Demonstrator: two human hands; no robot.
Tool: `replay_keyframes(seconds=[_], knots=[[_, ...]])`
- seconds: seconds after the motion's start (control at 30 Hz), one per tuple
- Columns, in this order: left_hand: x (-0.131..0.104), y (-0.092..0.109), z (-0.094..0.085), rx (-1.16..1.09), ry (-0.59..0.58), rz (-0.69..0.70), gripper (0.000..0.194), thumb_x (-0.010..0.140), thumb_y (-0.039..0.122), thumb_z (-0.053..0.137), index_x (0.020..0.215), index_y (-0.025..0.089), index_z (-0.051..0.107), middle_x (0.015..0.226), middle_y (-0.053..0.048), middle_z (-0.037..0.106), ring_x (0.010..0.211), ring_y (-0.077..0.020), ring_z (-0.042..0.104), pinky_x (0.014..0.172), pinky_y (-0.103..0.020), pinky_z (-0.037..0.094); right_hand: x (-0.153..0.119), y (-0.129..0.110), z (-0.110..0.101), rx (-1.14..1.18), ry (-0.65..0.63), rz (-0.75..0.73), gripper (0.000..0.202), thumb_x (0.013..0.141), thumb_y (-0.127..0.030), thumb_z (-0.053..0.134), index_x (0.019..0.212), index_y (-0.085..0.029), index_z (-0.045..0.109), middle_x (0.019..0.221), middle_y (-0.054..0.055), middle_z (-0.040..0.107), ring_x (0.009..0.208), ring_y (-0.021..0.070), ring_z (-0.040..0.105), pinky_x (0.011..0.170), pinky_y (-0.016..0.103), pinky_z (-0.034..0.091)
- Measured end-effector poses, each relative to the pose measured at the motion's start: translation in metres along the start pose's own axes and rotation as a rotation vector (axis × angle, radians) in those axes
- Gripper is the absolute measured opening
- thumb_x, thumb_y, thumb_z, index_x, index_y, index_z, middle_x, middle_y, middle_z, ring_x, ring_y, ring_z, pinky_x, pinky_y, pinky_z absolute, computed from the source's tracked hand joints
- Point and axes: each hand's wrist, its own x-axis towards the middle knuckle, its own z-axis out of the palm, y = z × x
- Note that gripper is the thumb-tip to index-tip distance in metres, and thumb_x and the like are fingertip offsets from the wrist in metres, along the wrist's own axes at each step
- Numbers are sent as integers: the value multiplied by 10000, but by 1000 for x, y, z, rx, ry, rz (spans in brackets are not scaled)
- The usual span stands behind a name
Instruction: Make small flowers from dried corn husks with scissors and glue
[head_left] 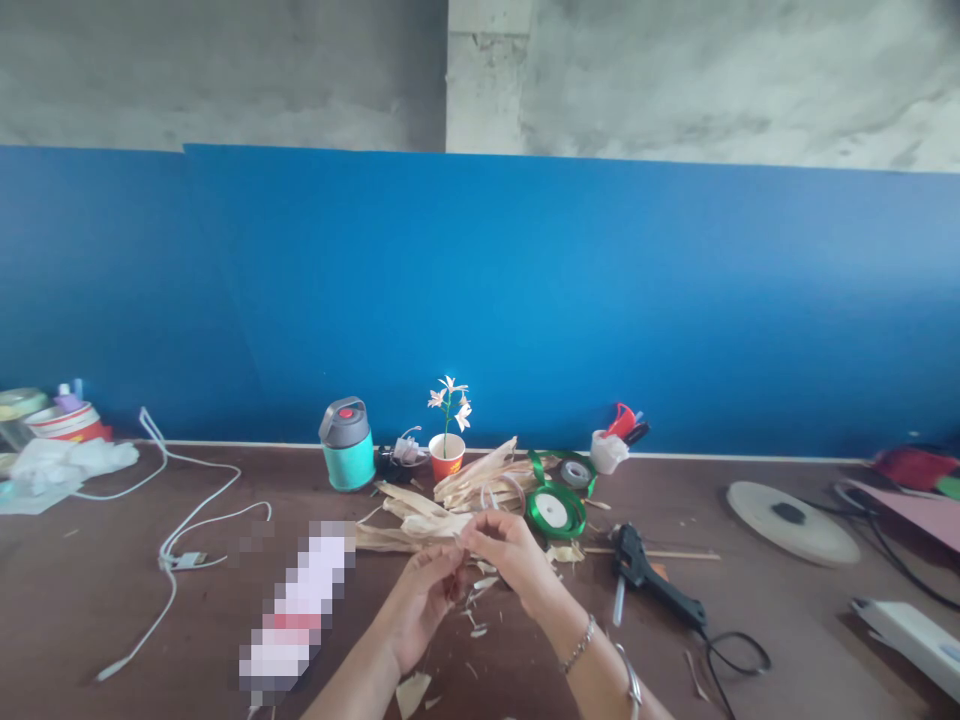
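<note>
My left hand and my right hand meet above the brown table, fingertips nearly touching. Both have their fingers bent into a pinch, and whatever lies between them is too small to name. Just beyond them is a pile of dry, pale husks, with small husk scraps scattered below and around the hands. Right of the husks sits a spool of green ribbon. Farther back, a red paper cup holds a stem with white flowers.
A black glue gun and a thin stick lie at the right, near a round lid. A teal flask stands at back left. White cables and a pixelated object lie on the left. A white pen cup stands behind.
</note>
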Motion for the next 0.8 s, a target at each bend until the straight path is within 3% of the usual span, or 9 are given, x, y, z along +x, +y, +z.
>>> replay_keyframes(seconds=[0.33,0.8], knots=[[-1,-1,-3,-154,-10,-139,216,586,253,822,685,140,667,589,16,582,540,-78,512,538,-197,384,-3,-1,1,88,-85,82,291,609,-407,747,631,-159,595,552,-19,630,439,131,584,476,257,475],[1,-4,-7,-166,-90,-133,152,672,241,762,670,136,651,558,15,577,524,-74,495,547,-200,372,-3,0,2,103,-94,79,282,624,-388,744,642,-149,594,550,-8,636,445,152,606,458,271,495]])
